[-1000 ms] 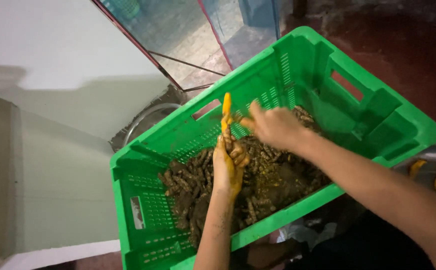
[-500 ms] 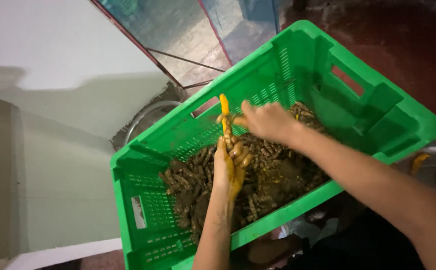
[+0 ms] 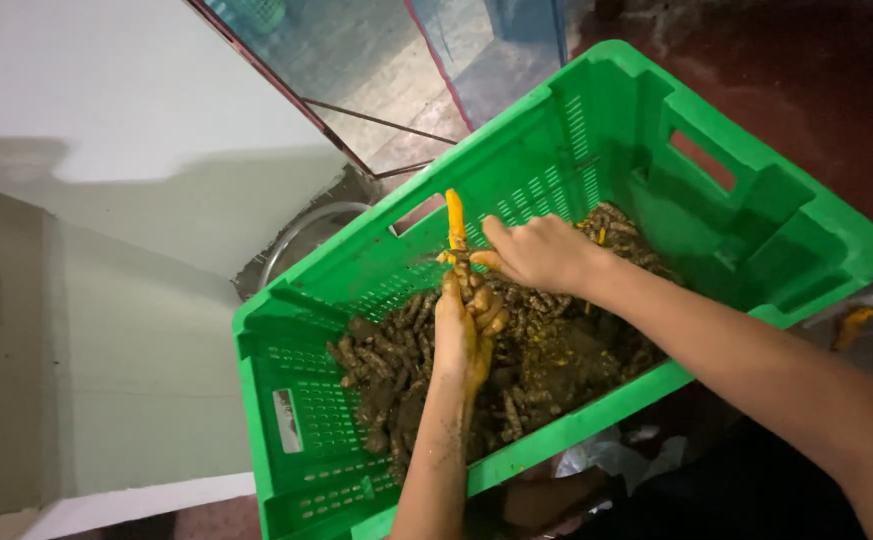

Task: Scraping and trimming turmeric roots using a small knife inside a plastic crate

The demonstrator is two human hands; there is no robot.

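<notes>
Hands at work over a green plastic crate set at a tilt, its slotted walls and cut-out handles visible. Left hand, stained yellow, is closed around the lower end of a peeled orange-yellow turmeric root, held upright near the crate's far long wall. Right hand is curled just beside the root, its fingers pinched on a thin blade-like tool that meets the root; the tool is too small to identify. Heap of muddy unpeeled turmeric roots fills the crate floor. Orange pieces lie outside the crate's right corner.
</notes>
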